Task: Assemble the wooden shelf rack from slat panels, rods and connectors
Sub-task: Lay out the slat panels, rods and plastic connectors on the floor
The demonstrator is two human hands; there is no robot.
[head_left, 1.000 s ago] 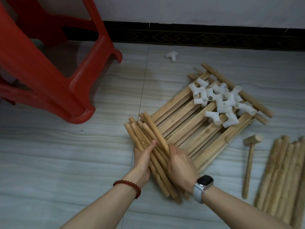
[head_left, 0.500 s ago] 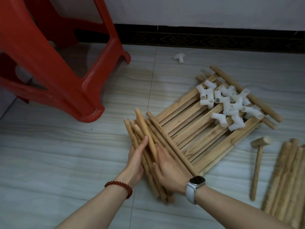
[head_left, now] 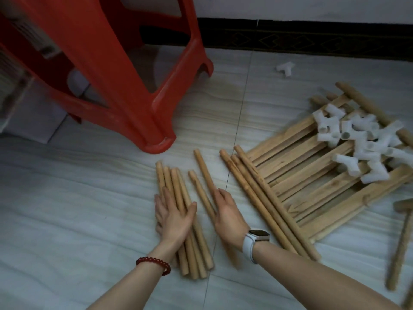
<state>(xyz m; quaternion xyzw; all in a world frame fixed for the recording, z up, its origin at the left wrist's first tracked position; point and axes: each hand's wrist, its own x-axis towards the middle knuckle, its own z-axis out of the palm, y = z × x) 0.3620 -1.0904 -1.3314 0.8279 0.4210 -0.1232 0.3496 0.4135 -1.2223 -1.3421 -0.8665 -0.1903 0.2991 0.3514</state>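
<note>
I'm sorting parts on the tiled floor point(head_left: 67, 198). My left hand point(head_left: 174, 218) lies flat, fingers straight, pressing the near-left bundle of short rods point(head_left: 178, 193) so they stop rolling. My right hand point(head_left: 228, 215) rests loosely curled on two stray short rods point(head_left: 202, 175); whether it grips them I can't quite tell. To the right, long rods point(head_left: 257, 191) lean against the slat panels point(head_left: 312, 175), which carry the pile of white connectors point(head_left: 366, 144), keeping those together. One lone connector point(head_left: 285, 68) sits far off; the wooden mallet point(head_left: 402, 238) waits at the right.
</note>
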